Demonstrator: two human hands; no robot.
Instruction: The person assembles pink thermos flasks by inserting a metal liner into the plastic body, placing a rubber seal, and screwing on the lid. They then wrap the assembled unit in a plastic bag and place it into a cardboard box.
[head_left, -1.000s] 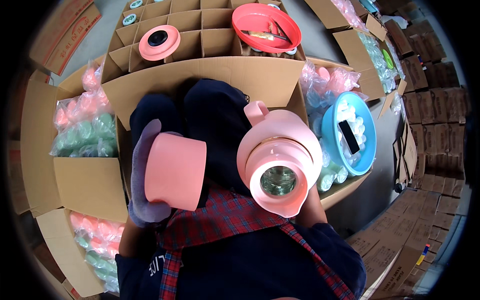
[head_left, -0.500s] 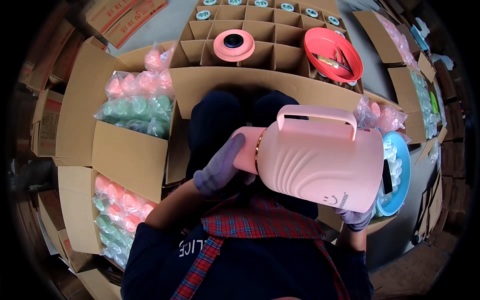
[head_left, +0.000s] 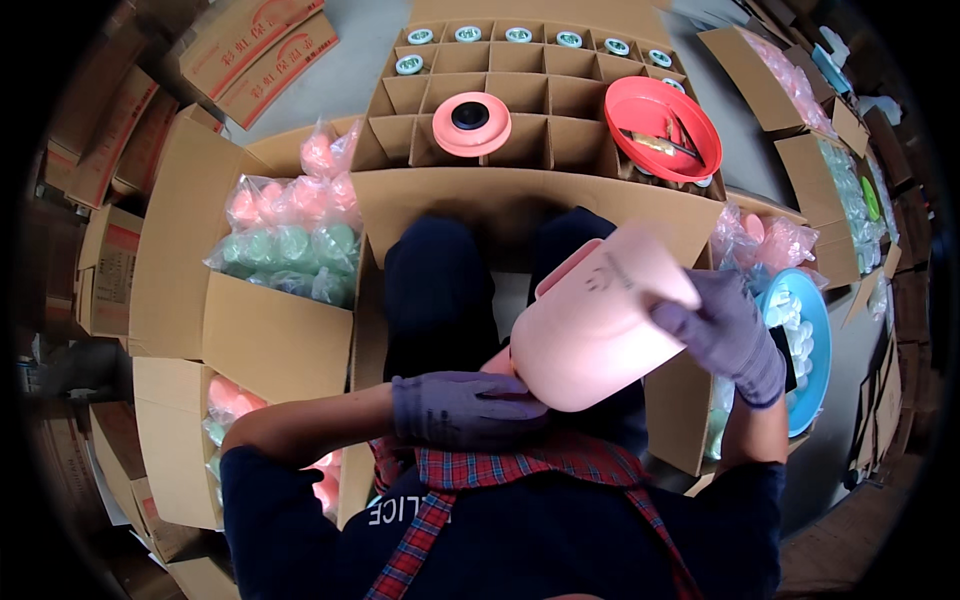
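A pink vacuum jug [head_left: 590,340] lies tilted across my lap, its lid end low on the left and its base up on the right. Part of the handle shows along its far side; a smiley face is printed on the wall. My left hand [head_left: 465,410], in a grey-purple glove, is closed at the lid end, covering most of the pink lid. At the base, my gloved right hand [head_left: 725,325] grips the rim with its thumb on the near side. Motion blurs the jug slightly.
Ahead stands a divided carton [head_left: 540,185] holding several green-topped bottles. A pink disc with a black centre [head_left: 470,117] and a red basin [head_left: 664,130] with small tools rest on it. Bagged pink and green lids fill a carton [head_left: 280,325] at left; a blue basin [head_left: 822,350] of white pieces stands right.
The jug has turned, its base swinging up and away and its handle rolling to the far side. My right hand has moved from beneath the base to its right side; my left has come nearer me.
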